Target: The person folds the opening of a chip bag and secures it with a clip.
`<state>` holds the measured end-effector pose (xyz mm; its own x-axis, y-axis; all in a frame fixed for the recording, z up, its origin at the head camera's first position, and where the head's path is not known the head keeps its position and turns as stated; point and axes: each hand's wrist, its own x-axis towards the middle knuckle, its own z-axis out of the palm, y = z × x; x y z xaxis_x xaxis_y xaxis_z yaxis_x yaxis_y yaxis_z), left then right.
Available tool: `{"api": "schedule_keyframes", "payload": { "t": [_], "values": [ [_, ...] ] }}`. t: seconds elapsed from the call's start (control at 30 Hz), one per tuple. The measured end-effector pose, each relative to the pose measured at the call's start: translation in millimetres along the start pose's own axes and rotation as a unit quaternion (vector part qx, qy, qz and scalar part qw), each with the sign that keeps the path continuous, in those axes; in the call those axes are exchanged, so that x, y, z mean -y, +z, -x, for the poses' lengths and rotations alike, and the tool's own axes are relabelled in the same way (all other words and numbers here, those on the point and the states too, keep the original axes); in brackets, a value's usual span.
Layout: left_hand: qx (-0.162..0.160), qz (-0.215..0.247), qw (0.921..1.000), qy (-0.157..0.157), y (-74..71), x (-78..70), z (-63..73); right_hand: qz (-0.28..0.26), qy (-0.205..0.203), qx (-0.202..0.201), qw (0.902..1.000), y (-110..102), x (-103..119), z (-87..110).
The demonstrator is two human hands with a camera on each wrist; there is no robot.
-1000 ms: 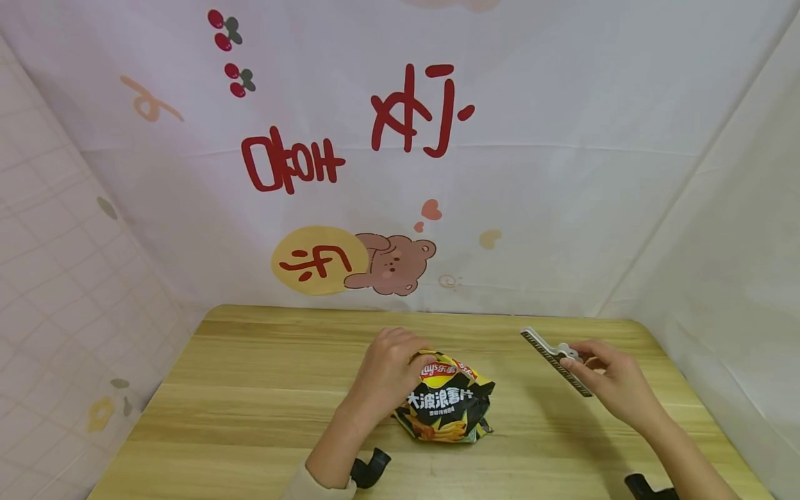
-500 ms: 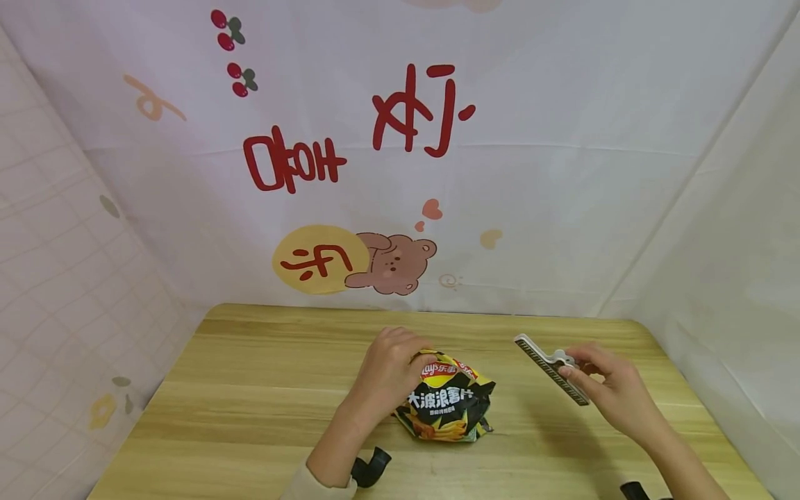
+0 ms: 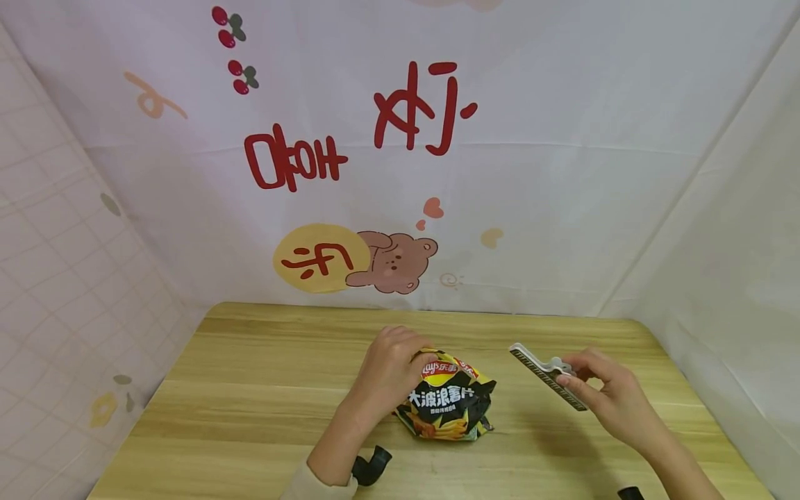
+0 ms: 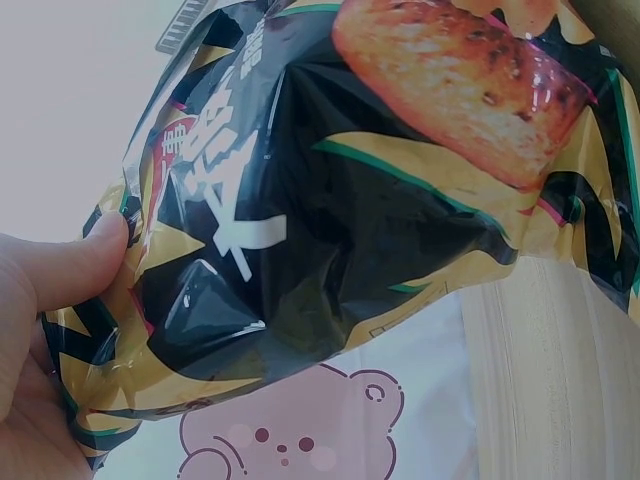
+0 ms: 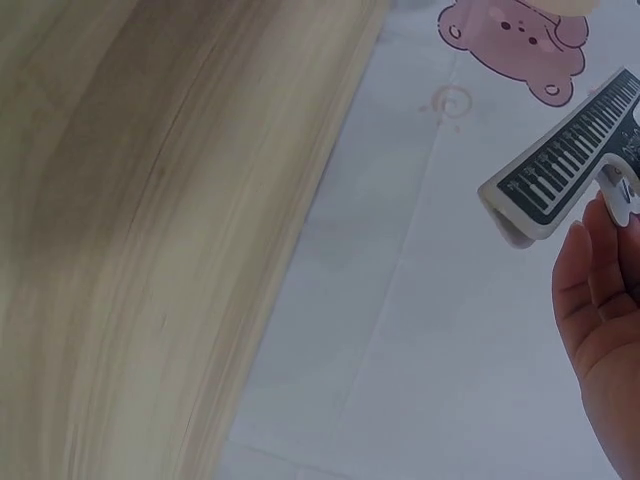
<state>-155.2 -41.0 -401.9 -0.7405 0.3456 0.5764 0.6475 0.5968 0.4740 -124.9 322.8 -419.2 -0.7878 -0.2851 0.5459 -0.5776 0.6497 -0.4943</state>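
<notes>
A black and yellow bag of Lay's potato chips point(image 3: 446, 406) stands on the table, its upper left corner gripped by my left hand point(image 3: 390, 371). In the left wrist view the thumb presses the crumpled edge of the chip bag point(image 4: 300, 200). To the right, above the table, my right hand point(image 3: 615, 396) pinches a long white bag clip point(image 3: 544, 371) by its handle, between thumb and fingers. The clip's dark patterned strip point(image 5: 570, 150) shows in the right wrist view. A gap separates the clip from the bag.
Black curved pieces lie near the front: one point(image 3: 373, 465) beside the left wrist, another point(image 3: 630, 492) by the right forearm. The wooden table point(image 3: 262, 389) meets a white printed cloth point(image 3: 531, 229) at the back, with cloth at both sides too.
My right hand has moved the bag clip slightly left and lower, closer to the chip bag. The left hand and the bag stay in place.
</notes>
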Motion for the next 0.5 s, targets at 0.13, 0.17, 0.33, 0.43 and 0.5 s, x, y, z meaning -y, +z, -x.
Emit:
{"api": "schedule_keyframes", "payload": {
  "t": [0.13,0.17,0.33,0.43,0.5],
  "values": [
    [-0.002,-0.001,1.0,0.004,0.5,0.8,-0.3,-0.021,-0.003,0.014,0.9997,3,4,-0.5],
    [-0.002,0.0,1.0,0.005,0.3,0.8,-0.5,-0.024,-0.002,0.017,0.9996,4,4,-0.6],
    [-0.003,0.004,1.0,0.007,-0.5,0.9,-1.0,-0.035,-0.006,0.03,0.9989,8,6,-0.6],
    [-0.002,0.003,1.0,0.007,-0.4,1.1,-0.7,-0.034,-0.017,0.031,0.9988,10,7,-0.7],
    [-0.002,0.0,1.0,0.006,0.0,1.3,-0.3,-0.032,-0.027,0.03,0.9987,12,7,-0.9]
  ]
}}
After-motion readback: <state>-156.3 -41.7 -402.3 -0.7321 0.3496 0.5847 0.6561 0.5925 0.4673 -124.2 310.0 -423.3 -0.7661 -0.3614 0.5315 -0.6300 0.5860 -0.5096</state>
